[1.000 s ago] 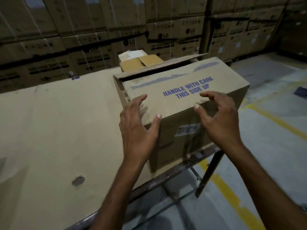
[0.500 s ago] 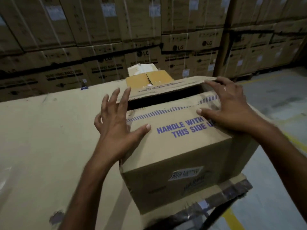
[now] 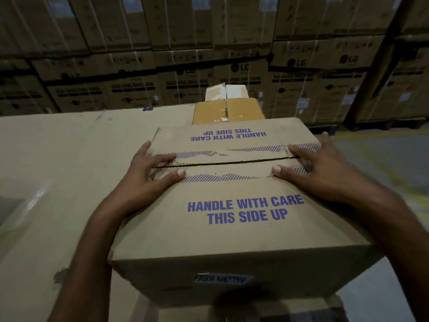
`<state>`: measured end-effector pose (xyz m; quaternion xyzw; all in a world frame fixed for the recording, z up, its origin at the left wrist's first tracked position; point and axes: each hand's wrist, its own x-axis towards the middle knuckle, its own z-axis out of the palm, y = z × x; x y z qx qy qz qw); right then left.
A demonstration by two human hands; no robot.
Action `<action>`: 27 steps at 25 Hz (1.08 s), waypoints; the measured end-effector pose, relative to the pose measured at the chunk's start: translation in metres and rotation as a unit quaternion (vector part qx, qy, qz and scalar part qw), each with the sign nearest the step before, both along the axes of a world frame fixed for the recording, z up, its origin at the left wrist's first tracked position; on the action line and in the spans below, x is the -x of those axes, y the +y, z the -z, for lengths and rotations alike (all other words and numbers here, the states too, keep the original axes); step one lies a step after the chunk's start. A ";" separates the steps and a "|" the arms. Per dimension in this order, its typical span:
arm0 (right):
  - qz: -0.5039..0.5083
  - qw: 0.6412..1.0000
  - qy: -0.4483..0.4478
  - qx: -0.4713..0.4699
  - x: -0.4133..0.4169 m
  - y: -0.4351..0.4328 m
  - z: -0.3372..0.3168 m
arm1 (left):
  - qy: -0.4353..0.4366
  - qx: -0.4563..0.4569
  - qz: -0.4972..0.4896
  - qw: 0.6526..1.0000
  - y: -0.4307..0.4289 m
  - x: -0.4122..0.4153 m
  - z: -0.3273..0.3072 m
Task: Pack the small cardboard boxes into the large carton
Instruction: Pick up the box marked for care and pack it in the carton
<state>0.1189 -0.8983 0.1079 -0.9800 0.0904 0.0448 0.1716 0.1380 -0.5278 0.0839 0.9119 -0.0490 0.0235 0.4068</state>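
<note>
While the large carton [image 3: 232, 205] is sitting at the table's [image 3: 58, 159] near right edge, you are pressing your left hand [image 3: 148, 173] and right hand [image 3: 315, 170], fingers spread flat, across the seam, apparently keeping its flaps closed.

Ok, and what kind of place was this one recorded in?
Most likely a warehouse or stockroom. Stacked appliance cartons marked LG and "washing machine" fill the wall behind, the concrete floor carries painted yellow lines, and both hands press a carton shut on a cardboard-covered table.

One large carton [image 3: 236, 219], two small boxes [image 3: 228, 111] behind it, two hands [image 3: 151, 175], one table [image 3: 58, 173], many stacked cartons [image 3: 185, 54] beyond.
</note>
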 end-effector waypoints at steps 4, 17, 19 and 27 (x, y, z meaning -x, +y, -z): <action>0.028 0.999 0.004 -0.036 0.003 0.000 -0.004 | -0.002 0.083 -0.003 0.997 0.001 0.006 0.005; 0.097 0.970 -0.111 -0.194 0.059 0.034 -0.016 | 0.021 0.177 0.023 0.984 0.033 0.038 -0.002; 0.102 0.968 -0.124 -0.191 0.072 0.038 -0.016 | 0.007 0.176 0.020 0.984 0.040 0.047 -0.002; 0.056 0.988 -0.058 -0.133 0.075 0.051 -0.012 | 0.050 0.086 -0.004 0.995 0.063 0.061 -0.017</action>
